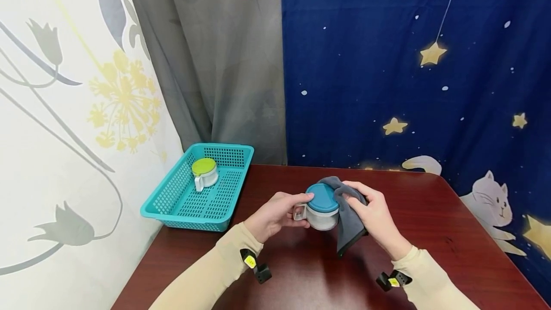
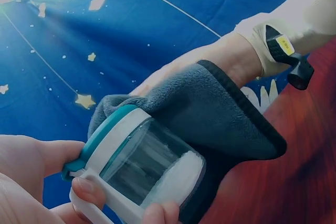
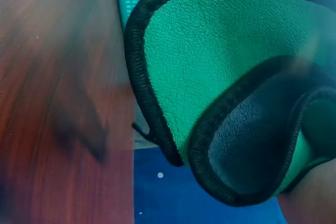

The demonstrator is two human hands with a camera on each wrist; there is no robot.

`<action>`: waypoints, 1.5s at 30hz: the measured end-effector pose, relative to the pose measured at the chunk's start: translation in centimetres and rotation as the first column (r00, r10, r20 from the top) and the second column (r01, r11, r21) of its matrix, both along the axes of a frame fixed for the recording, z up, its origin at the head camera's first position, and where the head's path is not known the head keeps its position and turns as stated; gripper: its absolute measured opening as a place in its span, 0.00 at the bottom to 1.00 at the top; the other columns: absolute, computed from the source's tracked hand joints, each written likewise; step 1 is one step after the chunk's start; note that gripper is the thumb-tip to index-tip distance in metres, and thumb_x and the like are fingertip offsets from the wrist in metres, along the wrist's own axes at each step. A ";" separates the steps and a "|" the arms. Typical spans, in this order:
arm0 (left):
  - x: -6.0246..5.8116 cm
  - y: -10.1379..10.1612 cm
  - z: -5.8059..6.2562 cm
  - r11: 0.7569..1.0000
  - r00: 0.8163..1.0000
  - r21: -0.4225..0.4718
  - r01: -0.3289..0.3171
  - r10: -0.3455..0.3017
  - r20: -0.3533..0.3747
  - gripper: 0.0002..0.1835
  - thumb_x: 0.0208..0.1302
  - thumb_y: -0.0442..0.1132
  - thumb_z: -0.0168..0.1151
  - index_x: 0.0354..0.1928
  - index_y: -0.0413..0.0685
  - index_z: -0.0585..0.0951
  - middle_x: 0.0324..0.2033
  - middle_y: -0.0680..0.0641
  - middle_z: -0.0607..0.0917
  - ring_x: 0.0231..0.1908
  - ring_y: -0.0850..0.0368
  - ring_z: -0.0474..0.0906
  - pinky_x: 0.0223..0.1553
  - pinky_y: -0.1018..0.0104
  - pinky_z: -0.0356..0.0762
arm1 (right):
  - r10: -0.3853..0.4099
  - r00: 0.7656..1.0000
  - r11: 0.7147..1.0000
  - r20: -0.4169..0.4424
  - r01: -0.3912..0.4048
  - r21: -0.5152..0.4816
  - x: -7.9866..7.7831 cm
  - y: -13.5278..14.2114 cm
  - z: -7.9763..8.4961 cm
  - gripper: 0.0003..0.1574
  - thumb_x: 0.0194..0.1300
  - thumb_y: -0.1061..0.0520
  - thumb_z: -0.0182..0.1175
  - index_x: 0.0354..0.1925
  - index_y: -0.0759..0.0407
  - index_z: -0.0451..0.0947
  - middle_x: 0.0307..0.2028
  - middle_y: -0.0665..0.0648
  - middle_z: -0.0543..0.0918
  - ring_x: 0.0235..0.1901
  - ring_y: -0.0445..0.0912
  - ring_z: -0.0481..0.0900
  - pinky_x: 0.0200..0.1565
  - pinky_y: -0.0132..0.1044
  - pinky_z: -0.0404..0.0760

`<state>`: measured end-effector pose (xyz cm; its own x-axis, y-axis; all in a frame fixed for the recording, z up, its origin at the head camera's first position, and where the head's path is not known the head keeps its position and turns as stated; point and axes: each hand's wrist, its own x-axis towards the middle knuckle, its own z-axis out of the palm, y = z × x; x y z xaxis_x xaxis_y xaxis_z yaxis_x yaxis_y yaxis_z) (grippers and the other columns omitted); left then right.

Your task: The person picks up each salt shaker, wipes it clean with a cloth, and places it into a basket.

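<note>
Dark-red table (image 1: pixel 310 276) below, our left hand (image 1: pixel 280 212) grips jar (image 1: pixel 322 206), right hand (image 1: pixel 375 212) grips cloth (image 1: pixel 350 216) against it; we'd say wiping, next calling for a jar turn.

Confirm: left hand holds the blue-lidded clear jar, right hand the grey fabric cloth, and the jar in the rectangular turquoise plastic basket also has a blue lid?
No: in the head view, the round jar in the turquoise plastic basket has a lime-green lid, not blue. Rest stands.
</note>
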<state>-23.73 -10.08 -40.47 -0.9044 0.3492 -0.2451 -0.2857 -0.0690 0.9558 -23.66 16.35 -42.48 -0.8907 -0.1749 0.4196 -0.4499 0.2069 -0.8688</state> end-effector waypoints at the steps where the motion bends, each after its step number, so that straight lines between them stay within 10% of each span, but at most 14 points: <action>1: 0.0 0.0 0.0 1.000 1.000 0.006 -0.002 0.002 0.001 0.19 0.58 0.54 0.74 0.32 0.44 0.84 0.18 0.49 0.67 0.22 0.53 0.75 0.42 0.52 0.85 | 0.007 1.000 1.000 0.016 -0.007 -0.010 -0.1 0.0 -0.2 0.19 0.72 0.56 0.63 0.59 0.50 0.81 0.54 0.54 0.83 0.48 0.49 0.81 0.43 0.36 0.83; 15: -0.5 -0.2 0.8 1.000 1.000 0.005 0.001 -0.001 0.001 0.19 0.59 0.54 0.73 0.30 0.44 0.82 0.19 0.49 0.67 0.23 0.54 0.73 0.44 0.49 0.84 | -0.030 0.994 1.000 0.106 0.030 0.000 -0.6 0.0 -1.9 0.17 0.68 0.52 0.68 0.54 0.50 0.84 0.49 0.55 0.85 0.44 0.51 0.82 0.40 0.40 0.85; 31: -0.1 0.0 0.0 0.991 0.998 -0.126 0.053 -0.055 -0.013 0.22 0.59 0.58 0.72 0.34 0.43 0.85 0.28 0.47 0.80 0.33 0.48 0.84 0.45 0.53 0.84 | -0.026 0.998 0.999 0.049 0.025 0.020 0.0 0.3 1.2 0.20 0.68 0.67 0.63 0.56 0.54 0.82 0.52 0.57 0.84 0.44 0.50 0.83 0.41 0.39 0.85; 45: 0.4 0.0 -0.1 0.981 0.989 -0.135 0.139 -0.143 -0.027 0.22 0.58 0.56 0.73 0.39 0.42 0.89 0.32 0.45 0.85 0.29 0.50 0.84 0.41 0.54 0.85 | 0.189 0.982 0.982 -0.020 -0.188 0.019 -0.3 1.1 1.9 0.19 0.72 0.64 0.61 0.59 0.55 0.79 0.54 0.58 0.83 0.45 0.54 0.83 0.44 0.42 0.86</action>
